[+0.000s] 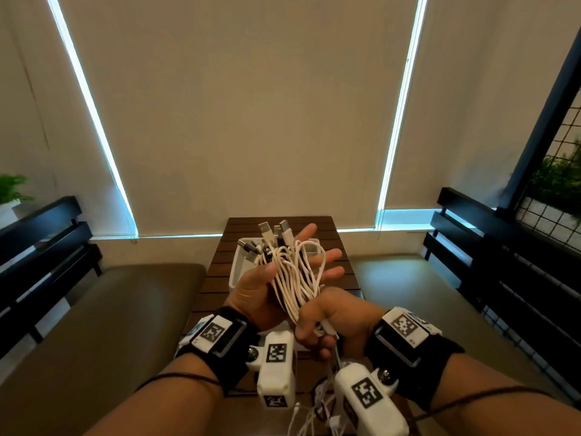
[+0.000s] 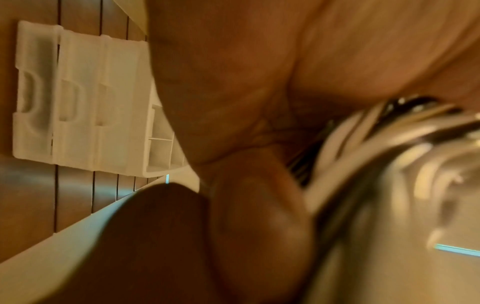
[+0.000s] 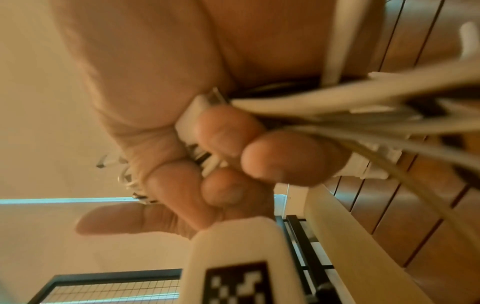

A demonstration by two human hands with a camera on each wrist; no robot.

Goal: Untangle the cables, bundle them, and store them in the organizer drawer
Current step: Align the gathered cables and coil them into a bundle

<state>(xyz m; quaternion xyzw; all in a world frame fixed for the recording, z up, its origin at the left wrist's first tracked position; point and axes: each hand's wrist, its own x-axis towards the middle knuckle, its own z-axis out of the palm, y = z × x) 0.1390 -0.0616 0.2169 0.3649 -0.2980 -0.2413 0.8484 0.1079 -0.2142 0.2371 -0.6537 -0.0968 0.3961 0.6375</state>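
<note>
the fingers [image 3: 226, 133] of the right hand [image 1: 330, 322] are curled tight around the lower end of the cables [image 1: 292, 272], plugs and strands bunched against the palm in the right wrist view, while the left hand [image 1: 270, 278] lies open and palm-up beneath the upper loops, its fingers spread and only the thumb leaning on the strands. the whole white bundle is held in the air above the desk [image 1: 339, 243], with usb plugs fanning out past the left fingertips and several loose tails hanging below the right fist toward the person's lap. the organizer drawer [image 2: 78, 98] sits on the desk beyond the hands, its top compartment apparently open, though the head view mostly hides it. the main risk, as i judge it, is that the open left hand gives the loops little restraint — a tilt of the palm could let them slide off and spring back into a tangle. the dangling tails could catch on the wrist cameras or the desk edge as the bundle moves forward, tugging strands out of the right hand's grip. the protruding plugs might also hook the drawer's rim or dividers on the way in — leaving the bundle half in, half out. whether the cables are truly untangled inside the fist cannot be told from here.
</note>
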